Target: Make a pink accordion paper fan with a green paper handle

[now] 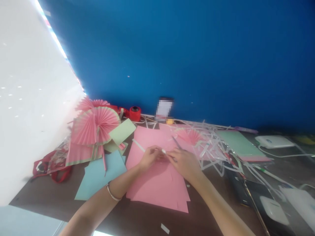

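My left hand (152,155) and my right hand (185,162) meet above a stack of pink paper sheets (152,183). Their fingertips pinch a small white piece (163,151) between them, too small to name for sure. A thin grey stick-like tool (176,143) pokes out past my right hand's fingers, and its kind is unclear. Under the left wrist's far side, a narrow pale strip (138,145) lies across the pink paper. Light blue sheets (103,173) are beside the stack, left of my left forearm.
Pleated pink paper fans (95,126) pile up at the left, near a red tape dispenser (135,113). A phone (164,109) leans on the blue wall. Tangled white strips (214,147), green sheets (242,144) and white devices (274,141) with cables fill the right side.
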{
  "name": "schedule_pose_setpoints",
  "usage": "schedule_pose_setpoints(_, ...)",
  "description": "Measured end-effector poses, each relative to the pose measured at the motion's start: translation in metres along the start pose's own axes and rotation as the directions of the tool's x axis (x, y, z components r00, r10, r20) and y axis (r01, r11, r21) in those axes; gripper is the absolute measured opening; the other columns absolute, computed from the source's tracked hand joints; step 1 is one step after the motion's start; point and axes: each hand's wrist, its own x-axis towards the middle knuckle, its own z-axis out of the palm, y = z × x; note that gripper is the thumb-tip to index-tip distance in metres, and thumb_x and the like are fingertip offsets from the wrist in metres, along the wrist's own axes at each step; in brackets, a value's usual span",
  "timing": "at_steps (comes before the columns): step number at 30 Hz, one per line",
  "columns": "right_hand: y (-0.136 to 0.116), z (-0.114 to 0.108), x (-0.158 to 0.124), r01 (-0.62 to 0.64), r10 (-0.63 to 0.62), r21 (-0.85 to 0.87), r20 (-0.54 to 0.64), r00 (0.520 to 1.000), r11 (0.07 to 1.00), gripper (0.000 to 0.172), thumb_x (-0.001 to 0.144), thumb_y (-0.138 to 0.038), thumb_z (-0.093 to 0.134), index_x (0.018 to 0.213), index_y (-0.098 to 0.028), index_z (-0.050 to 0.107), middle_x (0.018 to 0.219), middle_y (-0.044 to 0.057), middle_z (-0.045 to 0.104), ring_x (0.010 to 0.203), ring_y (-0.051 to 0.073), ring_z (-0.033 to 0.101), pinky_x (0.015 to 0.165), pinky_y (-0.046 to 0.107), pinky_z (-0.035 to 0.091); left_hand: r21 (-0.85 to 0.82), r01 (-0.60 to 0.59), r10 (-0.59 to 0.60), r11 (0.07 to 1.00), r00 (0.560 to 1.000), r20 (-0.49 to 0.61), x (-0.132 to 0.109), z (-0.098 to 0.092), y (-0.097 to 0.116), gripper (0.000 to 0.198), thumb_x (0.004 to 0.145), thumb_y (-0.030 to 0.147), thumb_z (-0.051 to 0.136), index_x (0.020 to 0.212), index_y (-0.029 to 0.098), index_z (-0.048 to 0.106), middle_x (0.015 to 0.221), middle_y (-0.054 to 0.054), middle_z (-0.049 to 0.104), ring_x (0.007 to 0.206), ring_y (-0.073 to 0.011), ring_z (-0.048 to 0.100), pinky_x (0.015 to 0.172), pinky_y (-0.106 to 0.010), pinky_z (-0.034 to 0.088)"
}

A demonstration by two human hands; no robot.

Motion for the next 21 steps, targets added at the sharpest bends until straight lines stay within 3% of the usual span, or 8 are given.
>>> schedule_pose_setpoints(11, -0.003, 0.003, -0.001, 0.009, -0.009, -0.033, -0.018, 1.0, 0.999, 0.026, 0.087, -0.024, 0.043, 0.091, -0.027, 0.068, 0.084, 0.001, 0.07, 0.076, 0.014, 0.062, 0.063, 0.023, 0.041, 0.122, -0.043, 0.046, 0.992, 0.999, -0.022, -0.001, 0.006, 0.006, 0.033, 0.066, 0.043, 0.07, 0.072, 0.013, 0.056, 0.063, -0.007, 0.067, 0.063, -0.0202, 0.065, 0.068, -0.037, 0.049)
schedule_pose_setpoints(17, 0.005, 0.004, -0.005, 0.016, -0.018, -0.016, -0.131, 0.991, 1.0, 0.027, 0.088, -0.025, 0.041, 0.102, -0.026, 0.063, 0.105, 0.002, 0.065, 0.075, 0.014, 0.062, 0.059, 0.024, 0.043, 0.173, -0.114, 0.135, 0.978, 0.985, -0.11, -0.005, 0.009, 0.011, 0.037, 0.067, 0.049, 0.067, 0.071, 0.014, 0.055, 0.063, -0.006, 0.067, 0.06, -0.0185, 0.065, 0.067, -0.035, 0.051)
schedule_pose_setpoints(21, 0.013, 0.001, -0.007, 0.058, -0.053, 0.037, -0.137, 0.989, 0.998, 0.028, 0.089, -0.023, 0.038, 0.097, -0.024, 0.065, 0.098, 0.003, 0.066, 0.074, 0.013, 0.061, 0.06, 0.023, 0.044, 0.226, -0.133, 0.17, 0.965, 0.974, -0.149, -0.006, 0.01, 0.012, 0.037, 0.068, 0.05, 0.065, 0.071, 0.014, 0.055, 0.063, -0.006, 0.067, 0.062, -0.0196, 0.066, 0.062, -0.032, 0.051)
